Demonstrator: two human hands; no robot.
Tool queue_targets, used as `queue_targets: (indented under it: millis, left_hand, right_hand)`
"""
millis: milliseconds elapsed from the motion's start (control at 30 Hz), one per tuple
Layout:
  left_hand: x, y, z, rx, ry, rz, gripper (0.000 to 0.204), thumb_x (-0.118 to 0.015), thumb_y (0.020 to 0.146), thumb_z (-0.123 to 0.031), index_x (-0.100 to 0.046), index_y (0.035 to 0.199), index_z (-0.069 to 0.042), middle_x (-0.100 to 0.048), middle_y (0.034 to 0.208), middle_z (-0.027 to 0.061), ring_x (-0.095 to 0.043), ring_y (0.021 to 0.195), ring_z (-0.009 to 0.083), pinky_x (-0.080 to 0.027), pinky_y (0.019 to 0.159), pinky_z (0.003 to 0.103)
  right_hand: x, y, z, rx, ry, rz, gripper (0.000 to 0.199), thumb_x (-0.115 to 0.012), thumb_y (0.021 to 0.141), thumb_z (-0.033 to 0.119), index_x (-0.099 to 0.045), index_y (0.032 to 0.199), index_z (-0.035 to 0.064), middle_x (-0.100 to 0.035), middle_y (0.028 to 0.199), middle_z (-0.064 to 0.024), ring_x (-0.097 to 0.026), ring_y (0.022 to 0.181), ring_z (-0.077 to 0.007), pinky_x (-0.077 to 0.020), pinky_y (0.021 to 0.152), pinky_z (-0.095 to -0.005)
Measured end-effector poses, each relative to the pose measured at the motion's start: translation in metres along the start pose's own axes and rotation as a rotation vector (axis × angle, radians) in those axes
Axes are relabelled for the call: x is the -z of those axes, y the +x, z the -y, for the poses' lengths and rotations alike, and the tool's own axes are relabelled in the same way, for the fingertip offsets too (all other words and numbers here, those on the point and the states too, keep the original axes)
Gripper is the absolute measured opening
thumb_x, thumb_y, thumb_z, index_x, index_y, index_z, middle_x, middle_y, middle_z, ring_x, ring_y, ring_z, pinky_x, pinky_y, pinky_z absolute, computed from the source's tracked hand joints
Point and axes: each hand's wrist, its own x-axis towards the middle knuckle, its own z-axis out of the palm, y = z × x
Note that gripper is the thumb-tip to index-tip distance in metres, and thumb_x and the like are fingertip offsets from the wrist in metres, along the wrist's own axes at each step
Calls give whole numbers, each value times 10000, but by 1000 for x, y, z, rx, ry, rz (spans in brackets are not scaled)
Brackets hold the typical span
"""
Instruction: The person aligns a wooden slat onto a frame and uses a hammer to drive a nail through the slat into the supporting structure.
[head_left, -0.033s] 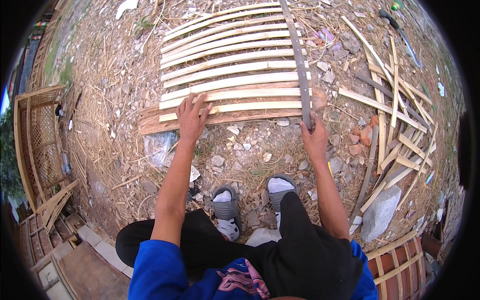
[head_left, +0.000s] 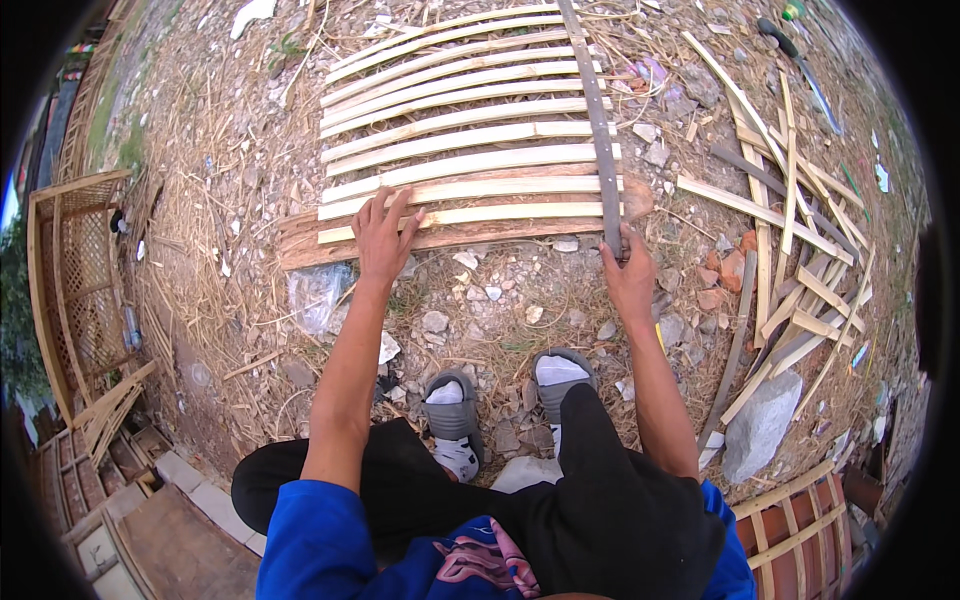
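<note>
Several pale wooden slats (head_left: 470,156) lie side by side on the ground, crossed at their right ends by one long dark wooden strip (head_left: 598,130). Under the nearest slats is a rough reddish-brown board (head_left: 300,243). My left hand (head_left: 384,235) rests on the two nearest slats toward their left ends, fingers spread. At the near end of the dark strip, my right hand (head_left: 629,270) pinches it between thumb and fingers. How the strip is joined to the slats I cannot make out.
Loose slats (head_left: 790,215) lie heaped at right beside a grey rock (head_left: 762,425). Beyond them is a dark-handled blade (head_left: 808,75). A lattice frame (head_left: 85,280) stands at left, and a clear plastic bag (head_left: 318,297) lies near the board. Stones and straw cover the ground.
</note>
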Motion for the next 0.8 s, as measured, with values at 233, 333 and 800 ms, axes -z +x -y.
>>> queue_targets:
  millis: [233,333,800]
  left_hand:
    - [-2,-4,-3,42,-49,11,435,-635,923,-387,-587,1308,-191,-510,1313,78,-447,1175,327,-362,996,469]
    - [-7,-8,-2,17,-23,-15,422,-620,936,-379,-579,1315,-198,-499,1324,83,-433,1174,338,-360,1002,464]
    - [-15,-13,-5,75,1,-62,402,-593,958,-361,-558,1331,-214,-451,1344,92,-407,1198,335,-332,1010,487]
  right_hand:
    - [0,0,-2,8,-21,0,421,-706,875,140,-572,1222,-58,-687,885,-176,-661,735,-211,-521,676,-327]
    - [0,0,0,-6,-20,5,427,-704,876,143,-569,1230,-55,-686,883,-177,-660,735,-213,-520,677,-328]
    - [-3,1,-1,-6,6,5,410,-716,868,132,-590,1217,-44,-679,854,-157,-640,717,-195,-512,671,-324]
